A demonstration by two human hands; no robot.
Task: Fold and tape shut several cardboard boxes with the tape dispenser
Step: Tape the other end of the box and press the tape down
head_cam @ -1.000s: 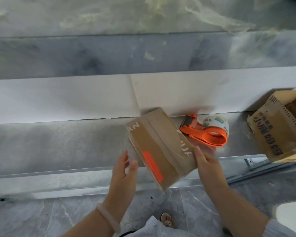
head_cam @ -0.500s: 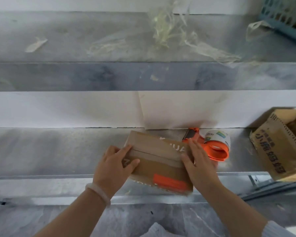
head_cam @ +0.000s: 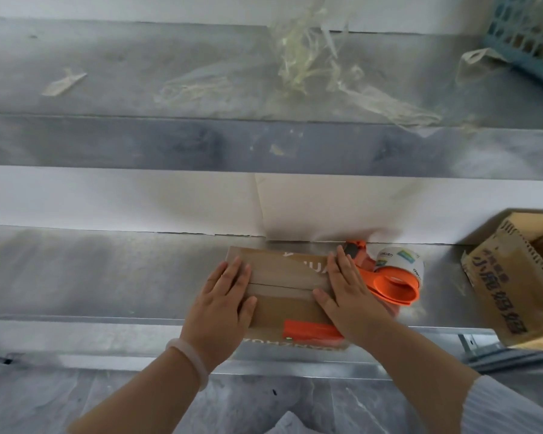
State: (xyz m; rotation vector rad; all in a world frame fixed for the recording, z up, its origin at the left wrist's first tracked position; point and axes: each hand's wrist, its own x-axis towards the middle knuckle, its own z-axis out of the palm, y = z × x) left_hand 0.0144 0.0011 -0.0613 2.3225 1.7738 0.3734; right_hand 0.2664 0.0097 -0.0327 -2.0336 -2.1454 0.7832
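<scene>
Two hands press flat on one small cardboard box (head_cam: 282, 286). The left hand (head_cam: 223, 305), with a pale bracelet (head_cam: 190, 361) on its wrist, lies on the left end of the top. The right hand (head_cam: 348, 296) lies on the right end. Both have straight, relaxed fingers and grasp nothing. The box stands at the front edge of the lower metal shelf (head_cam: 107, 277). Its top flaps are closed and meet in a seam that runs between the hands. An orange label (head_cam: 311, 332) is at its near edge. The orange tape dispenser (head_cam: 392, 280), with a white roll, lies on the same shelf, just beside the box on its right and partly behind the right hand. Farther right, a bigger printed box (head_cam: 508, 286) stands with its top open. On the upper shelf (head_cam: 138, 73) lie crumpled tape scraps (head_cam: 311, 67), and a blue basket (head_cam: 527, 36) is at its far right corner.
</scene>
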